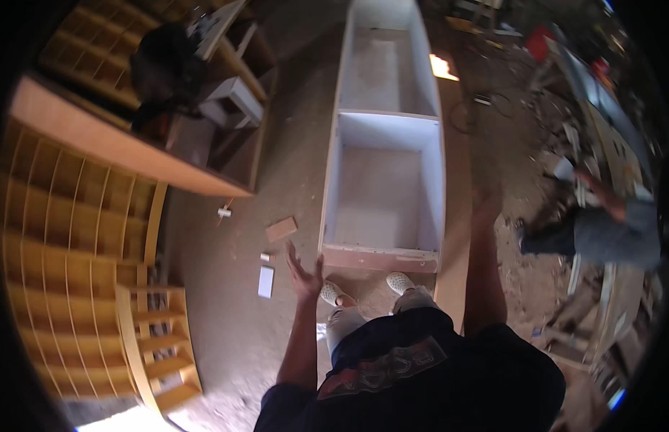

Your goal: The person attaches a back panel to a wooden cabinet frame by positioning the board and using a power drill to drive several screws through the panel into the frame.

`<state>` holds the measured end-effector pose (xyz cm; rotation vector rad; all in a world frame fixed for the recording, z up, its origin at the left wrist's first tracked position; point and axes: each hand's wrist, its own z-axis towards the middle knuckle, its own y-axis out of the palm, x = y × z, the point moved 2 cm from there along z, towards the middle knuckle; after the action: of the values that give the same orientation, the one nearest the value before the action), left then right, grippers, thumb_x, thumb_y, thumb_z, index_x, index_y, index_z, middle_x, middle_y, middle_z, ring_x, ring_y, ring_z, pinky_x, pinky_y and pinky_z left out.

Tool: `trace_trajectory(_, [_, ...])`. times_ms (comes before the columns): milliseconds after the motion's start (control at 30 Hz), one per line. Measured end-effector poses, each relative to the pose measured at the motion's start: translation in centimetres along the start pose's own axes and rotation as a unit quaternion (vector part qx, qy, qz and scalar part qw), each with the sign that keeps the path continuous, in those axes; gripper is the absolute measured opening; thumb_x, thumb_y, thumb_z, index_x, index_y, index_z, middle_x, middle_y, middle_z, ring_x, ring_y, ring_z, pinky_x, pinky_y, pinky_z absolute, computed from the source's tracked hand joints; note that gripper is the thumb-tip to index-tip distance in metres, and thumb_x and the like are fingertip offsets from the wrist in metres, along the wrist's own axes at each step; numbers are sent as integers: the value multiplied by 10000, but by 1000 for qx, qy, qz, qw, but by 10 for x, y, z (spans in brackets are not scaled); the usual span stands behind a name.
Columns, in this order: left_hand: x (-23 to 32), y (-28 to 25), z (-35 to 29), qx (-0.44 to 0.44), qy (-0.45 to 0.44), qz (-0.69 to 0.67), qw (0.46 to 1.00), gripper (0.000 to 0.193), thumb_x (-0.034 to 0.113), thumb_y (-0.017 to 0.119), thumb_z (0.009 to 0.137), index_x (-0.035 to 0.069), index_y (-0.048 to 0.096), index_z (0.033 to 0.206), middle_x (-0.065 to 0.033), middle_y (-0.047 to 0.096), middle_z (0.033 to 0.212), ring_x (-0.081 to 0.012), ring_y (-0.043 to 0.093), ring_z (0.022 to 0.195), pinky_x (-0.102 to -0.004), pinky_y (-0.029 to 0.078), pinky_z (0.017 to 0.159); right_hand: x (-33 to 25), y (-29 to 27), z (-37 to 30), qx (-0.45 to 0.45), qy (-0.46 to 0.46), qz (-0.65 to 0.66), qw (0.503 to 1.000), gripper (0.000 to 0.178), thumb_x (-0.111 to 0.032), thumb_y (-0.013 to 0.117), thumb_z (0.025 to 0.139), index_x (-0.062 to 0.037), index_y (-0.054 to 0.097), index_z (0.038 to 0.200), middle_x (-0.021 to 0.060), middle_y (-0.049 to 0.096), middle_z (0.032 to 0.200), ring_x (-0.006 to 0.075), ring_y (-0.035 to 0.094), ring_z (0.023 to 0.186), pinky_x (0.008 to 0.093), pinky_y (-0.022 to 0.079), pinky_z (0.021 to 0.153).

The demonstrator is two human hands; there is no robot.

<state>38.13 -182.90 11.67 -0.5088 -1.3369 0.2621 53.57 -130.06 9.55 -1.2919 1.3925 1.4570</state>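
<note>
Dark short-sleeved shirt (449, 378), nearest | left hand (303, 275): fingers spread, holding nothing, near the near left corner of the long, white-lined, two-compartment wooden cabinet (381, 194) | right hand (487, 207): blurred, grip cannot be told, near the long brown flat board (454, 266) along the cabinet's right edge | cabinet: lying open side up on the grey-brown floor (226, 302)

The person's dark T-shirt (485, 381) is bearing a rectangular chest print (385, 366), slanting up toward the person's right. Greyish block lettering (421, 356) is filling its right part, and a reddish motif (344, 381) is covering its left. Dimness and blur are softening the characters.
</note>
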Motion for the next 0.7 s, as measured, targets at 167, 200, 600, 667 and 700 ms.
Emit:
trace_trajectory(167, [16,69,137,42,-280,-485,827,933,480,662,1024,52,151,1676,-223,209,1695,-424,419,1477,-588,408,1171,-245,217,-200,-474,-432,-424,640,179,-127,685,910,-86,741,1075,94,712,1151,298,619,1161,450,482,1011])
trace_trajectory(200, [18,103,138,-39,-322,-510,797,892,480,643,1034,48,183,1665,-212,248,1672,-401,436,1464,-570,408,1172,-239,240,-234,-556,-469,-412,548,187,-124,688,839,-65,731,1011,85,688,1350,312,621,1111,515,483,986])
trace_trajectory(600, [-124,95,35,-348,-155,43,924,463,410,741,989,11,739,1226,-103,775,1071,-232,723,1000,-370,564,902,94,-40,-186,-1,369,177,912,604,-468,576,1044,-101,513,1520,177,632,1393,318,625,1269,465,478,1106])
trace_trajectory(667, [-145,72,23,-332,-160,197,908,506,451,727,972,-10,743,1180,-206,774,1119,-308,735,1079,-424,559,941,176,-152,-186,148,434,95,884,726,-584,542,1026,-95,461,1557,178,610,1424,325,594,1305,484,458,1110])
trace_trajectory(700, [-145,73,5,-352,-205,259,876,526,467,718,969,-21,741,1165,-233,766,1135,-327,732,1111,-434,554,955,200,-209,-190,194,446,30,873,800,-627,545,1009,-88,420,1588,193,559,1497,337,560,1356,485,454,1112])
